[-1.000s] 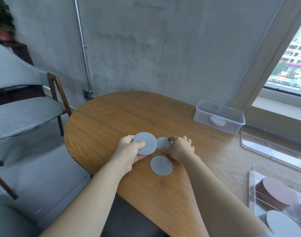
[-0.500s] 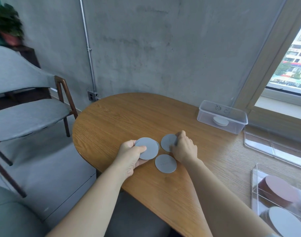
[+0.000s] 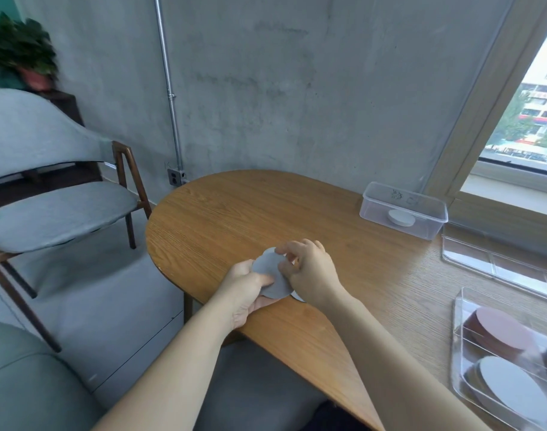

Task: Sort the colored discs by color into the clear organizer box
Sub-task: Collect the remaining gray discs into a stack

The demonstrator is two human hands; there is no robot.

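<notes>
My left hand grips a grey disc just above the wooden table. A second grey disc overlaps it at the top, and my right hand pinches this one between thumb and fingers. Under my right wrist the edge of a third grey disc shows on the table. The clear organizer box stands at the lower right, apart from both hands. It holds brown discs and a grey disc in separate slots.
A small clear container with a white disc inside stands at the table's far right. A flat clear lid lies between it and the organizer. A grey chair stands left of the table.
My right hand has lifted one grey disc off the table and brought it against the disc in my left hand. One disc stays on the table. The view has shifted left.
</notes>
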